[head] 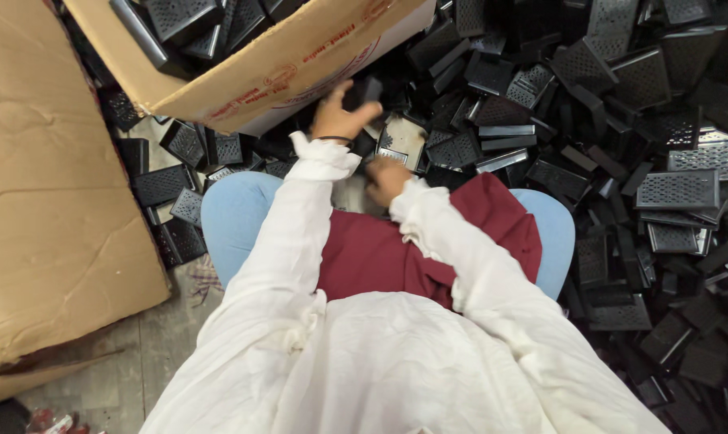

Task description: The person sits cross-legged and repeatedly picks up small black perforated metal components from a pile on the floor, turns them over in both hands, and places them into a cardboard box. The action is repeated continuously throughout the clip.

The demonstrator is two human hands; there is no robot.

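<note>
Gripping a small black block (pixel 364 88) in left hand (pixel 341 112), fingers curled round it, just below tilted cardboard box (pixel 283 72). Right hand (pixel 386 180) closed on a perforated black plate (pixel 401 141) above the lap, amid heaped plates (pixel 621 161) on floor.

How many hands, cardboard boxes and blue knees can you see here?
Hands: 2, the left hand holding a black part, and the right hand
Cardboard boxes: 2, and
Blue knees: 2, and
Total: 6
</note>
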